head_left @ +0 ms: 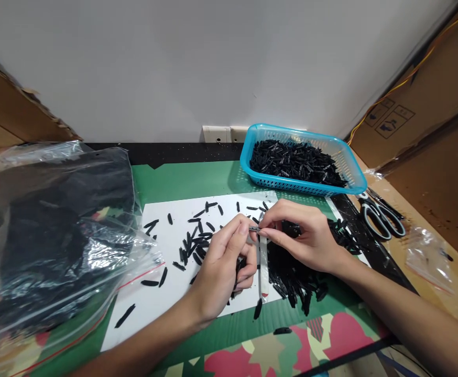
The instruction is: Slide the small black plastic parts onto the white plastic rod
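Over a white sheet [124,272], both hands meet at one small dark elongated piece [254,228]. My left hand [229,262] pinches one end between thumb and forefinger, and more black pieces show inside its curled lower fingers. From the other side, the thumb and forefinger of my right hand [300,228] grip the same piece. Just below, a narrow clear strip with a whitish end [264,272] lies between the hands. Scattered black pieces [197,243] cover the sheet to the left. A dense pile of them [292,277] sits under my right hand, partly hidden.
A blue plastic basket [307,187] full of black pieces stands at the back right. Large clear zip bags [64,235] with dark contents fill the left. Scissors [382,217] and a small clear bag [429,259] lie at right, beside cardboard boxes [429,157].
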`<act>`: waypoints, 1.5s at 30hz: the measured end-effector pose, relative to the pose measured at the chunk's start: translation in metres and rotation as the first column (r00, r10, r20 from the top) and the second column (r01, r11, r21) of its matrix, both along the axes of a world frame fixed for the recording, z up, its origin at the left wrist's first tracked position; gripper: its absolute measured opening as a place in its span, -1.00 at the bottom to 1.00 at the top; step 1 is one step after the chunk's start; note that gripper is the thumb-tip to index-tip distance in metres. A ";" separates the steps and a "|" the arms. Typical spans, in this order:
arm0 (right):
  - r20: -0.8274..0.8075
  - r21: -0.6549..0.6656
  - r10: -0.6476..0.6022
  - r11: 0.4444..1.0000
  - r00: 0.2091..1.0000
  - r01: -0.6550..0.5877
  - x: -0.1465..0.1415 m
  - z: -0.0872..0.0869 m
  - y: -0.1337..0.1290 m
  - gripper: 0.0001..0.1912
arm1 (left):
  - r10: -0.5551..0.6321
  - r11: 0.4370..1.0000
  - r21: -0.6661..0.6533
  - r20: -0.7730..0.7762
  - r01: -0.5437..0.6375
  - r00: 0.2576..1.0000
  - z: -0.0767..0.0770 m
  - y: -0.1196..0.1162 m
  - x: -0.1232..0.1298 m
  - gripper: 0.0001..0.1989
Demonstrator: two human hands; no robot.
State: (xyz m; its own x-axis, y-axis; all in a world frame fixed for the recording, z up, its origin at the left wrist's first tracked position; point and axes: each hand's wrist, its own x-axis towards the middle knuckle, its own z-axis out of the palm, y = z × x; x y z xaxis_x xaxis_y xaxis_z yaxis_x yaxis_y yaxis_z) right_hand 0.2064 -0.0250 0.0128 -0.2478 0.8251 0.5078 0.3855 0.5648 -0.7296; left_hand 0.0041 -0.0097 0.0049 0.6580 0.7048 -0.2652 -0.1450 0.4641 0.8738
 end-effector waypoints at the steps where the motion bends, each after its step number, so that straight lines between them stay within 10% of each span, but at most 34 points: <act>1: 0.002 -0.004 0.002 1.000 1.000 -0.002 0.000 0.000 0.000 -0.97 | 0.000 1.000 0.007 0.004 0.000 1.000 -0.001 0.000 0.000 -0.65; 32: 0.494 0.070 0.046 0.993 0.868 -0.092 0.010 0.008 -0.006 -0.78 | 0.048 0.987 0.157 -0.132 -0.027 0.990 -0.002 0.003 0.004 -0.64; 45: 0.349 0.234 -0.145 0.970 0.926 0.064 -0.001 -0.005 -0.006 -0.78 | 0.036 0.995 0.102 -0.130 -0.023 0.991 -0.001 0.006 0.006 -0.62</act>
